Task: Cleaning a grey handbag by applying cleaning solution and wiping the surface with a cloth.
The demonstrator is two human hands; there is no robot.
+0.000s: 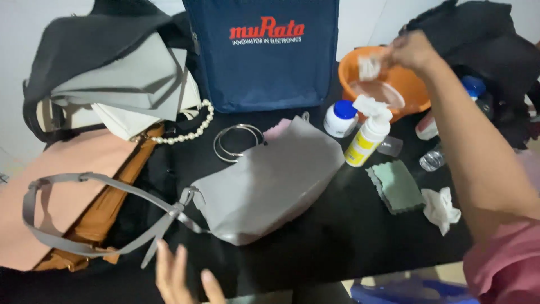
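Note:
My right hand reaches far over the orange basin at the back right, pinching a small white wad of tissue above it. My left hand hovers at the table's near edge with fingers spread, holding nothing, just below the grey handbag. That bag lies flat in the middle of the black table, its long grey strap looping off to the left and two metal ring handles at its top.
A white and yellow spray bottle, a blue-capped white jar, a green cloth and a crumpled tissue lie right of the bag. A navy tote stands behind. Brown, pink and cream bags with a pearl strand pile up left.

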